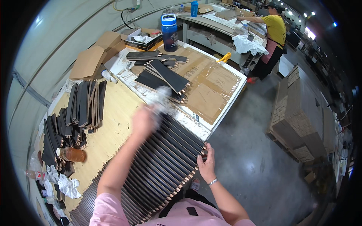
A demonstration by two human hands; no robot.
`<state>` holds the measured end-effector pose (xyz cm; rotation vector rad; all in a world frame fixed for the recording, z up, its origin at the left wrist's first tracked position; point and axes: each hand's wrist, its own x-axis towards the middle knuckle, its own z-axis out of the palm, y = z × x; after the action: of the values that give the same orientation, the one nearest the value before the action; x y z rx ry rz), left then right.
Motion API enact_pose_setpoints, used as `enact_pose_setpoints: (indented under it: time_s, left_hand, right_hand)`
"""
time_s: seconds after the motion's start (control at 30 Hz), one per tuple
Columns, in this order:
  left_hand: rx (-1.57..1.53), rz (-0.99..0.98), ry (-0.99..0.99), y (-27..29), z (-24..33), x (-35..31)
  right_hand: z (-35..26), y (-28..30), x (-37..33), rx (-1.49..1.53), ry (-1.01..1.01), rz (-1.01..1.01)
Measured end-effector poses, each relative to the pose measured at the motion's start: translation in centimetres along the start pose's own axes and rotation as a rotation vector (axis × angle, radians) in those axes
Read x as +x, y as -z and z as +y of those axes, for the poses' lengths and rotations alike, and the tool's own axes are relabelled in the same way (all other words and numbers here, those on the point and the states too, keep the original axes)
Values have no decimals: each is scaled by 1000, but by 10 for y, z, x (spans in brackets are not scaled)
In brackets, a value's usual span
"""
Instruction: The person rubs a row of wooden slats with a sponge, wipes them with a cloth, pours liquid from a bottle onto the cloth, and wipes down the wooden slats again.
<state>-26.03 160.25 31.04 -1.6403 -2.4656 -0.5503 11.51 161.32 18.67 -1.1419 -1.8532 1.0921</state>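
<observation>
A row of dark wooden slats [151, 169] with pale tenon-like ends lies side by side in front of me, running across the near part of the table. Over the far end of that row is my left hand [142, 122], smeared by motion and closed around a whitish thing [162, 96] too blurred to name. My right hand [206, 165] is at the right edge of the row, its thumb and fingers apart and touching the pale slat ends. Beyond the row, loose dark slats [166, 75] lie crossed on a flat cardboard sheet [209, 88].
Stacked dark slats [86, 105], a jar of amber liquid [71, 154] and crumpled white tissues [69, 186] stand to the left. A blue jug [169, 34] and an open box [141, 39] are at the back. Stacked cardboard [298, 109] is on the right floor; a co-worker [274, 30] stands at another table.
</observation>
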Motion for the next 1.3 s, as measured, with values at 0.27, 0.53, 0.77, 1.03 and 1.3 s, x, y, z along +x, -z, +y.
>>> enact_pose_setpoints:
  time_s: [0.27,0.53,0.77,1.03,1.3]
  left_hand:
    - [-191,95,250,-8,-62,8]
    - [-624,-172,474,-77,-145,24]
    - [-242,76,153,17,-28,-4]
    - [-75,-60,-248,10,-77,-84]
    - [-30,-351,-531,71,55,-162]
  right_hand:
    - [-11,8,-1,-64,-3,-64]
    - [-25,-38,-4,15,75,13]
    - [-23,-21,-5,1,18,18]
    - [-37,-31,-13,-190,129,-145]
    - [-20,-19,-12,-229,73,-86]
